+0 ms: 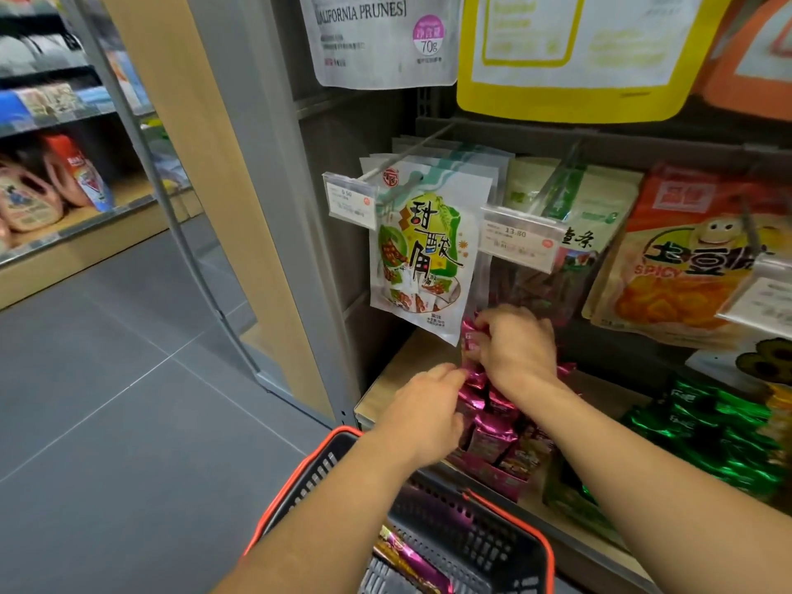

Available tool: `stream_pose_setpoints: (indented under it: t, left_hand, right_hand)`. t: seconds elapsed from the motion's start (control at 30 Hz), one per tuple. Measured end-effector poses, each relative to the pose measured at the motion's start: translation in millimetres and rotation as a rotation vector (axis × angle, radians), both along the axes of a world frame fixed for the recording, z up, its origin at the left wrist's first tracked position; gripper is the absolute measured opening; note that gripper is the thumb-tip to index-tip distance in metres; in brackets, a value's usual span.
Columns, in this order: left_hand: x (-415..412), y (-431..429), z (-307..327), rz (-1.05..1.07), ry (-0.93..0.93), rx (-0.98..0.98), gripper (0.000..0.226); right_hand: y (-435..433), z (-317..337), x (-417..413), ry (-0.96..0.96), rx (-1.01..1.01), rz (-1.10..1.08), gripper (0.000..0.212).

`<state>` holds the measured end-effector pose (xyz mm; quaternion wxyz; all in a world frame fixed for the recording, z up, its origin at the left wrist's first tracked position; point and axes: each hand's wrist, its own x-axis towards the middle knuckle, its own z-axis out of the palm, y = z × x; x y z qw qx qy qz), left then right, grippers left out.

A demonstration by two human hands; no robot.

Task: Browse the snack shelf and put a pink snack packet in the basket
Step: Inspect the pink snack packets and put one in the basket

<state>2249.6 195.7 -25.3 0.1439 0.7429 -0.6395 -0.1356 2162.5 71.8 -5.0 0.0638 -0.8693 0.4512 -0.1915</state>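
A row of shiny pink snack packets (493, 426) stands in a pink display box (497, 475) on the wooden shelf (398, 370). My right hand (516, 347) is closed over the top of a rear pink packet (471, 336). My left hand (428, 415) pinches the upper edge of another pink packet in the row. Below my arms hangs a black basket (454, 525) with an orange rim. A pink packet (411, 561) lies inside it.
Green packets (720, 426) fill the shelf to the right. Above, bags hang on pegs: a white-green bag (424, 255), an orange spicy bag (685, 267), with price tags (520, 238) sticking out. Grey floor and another shelf (55, 195) lie left.
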Motion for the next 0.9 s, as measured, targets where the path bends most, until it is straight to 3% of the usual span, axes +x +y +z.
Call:
stream_pose_setpoints:
  t: [0.17, 0.33, 0.43, 0.47, 0.53, 0.63, 0.7, 0.77, 0.9]
  left_hand:
    - [2.6, 1.7, 13.5, 0.049, 0.107, -0.073, 0.055]
    - [6.7, 16.7, 45.0, 0.259, 0.177, -0.143, 0.031]
    - [8.6, 28.4, 69.9, 0.427, 0.182, -0.221, 0.035]
    - [6.8, 32.4, 79.5, 0.452, 0.253, -0.263, 0.037]
    - [-0.8, 42.1, 102.2, 0.387, 0.578, -0.325, 0.039]
    - [-20.9, 61.8, 136.0, 0.029, 1.017, -0.223, 0.033]
    - [-37.6, 72.8, 147.8, -0.190, 1.110, -0.056, 0.020]
    - [-51.4, 77.3, 150.1, -0.257, 1.134, 0.057, 0.033]
    - [-65.8, 76.5, 150.2, -0.197, 1.076, -0.016, 0.050]
  right_hand:
    - [49.1, 45.8, -28.3, -0.391, -0.297, 0.275, 0.016]
    - [89.4, 90.5, -80.6, -0.472, -0.449, 0.549, 0.016]
    - [110.2, 118.6, -109.9, -0.530, -0.471, 0.582, 0.024]
    - [115.2, 124.6, -119.1, -0.567, -0.449, 0.572, 0.023]
    - [123.1, 130.9, -135.2, -0.646, -0.337, 0.524, 0.019]
    - [135.1, 126.0, -150.1, -0.726, -0.021, 0.454, 0.023]
    - [142.1, 120.9, -152.2, -0.801, 0.136, 0.431, 0.031]
    - [143.5, 119.0, -151.4, -0.859, 0.199, 0.397, 0.033]
    - [143.4, 113.6, -150.7, -0.902, 0.344, 0.359, 0.030]
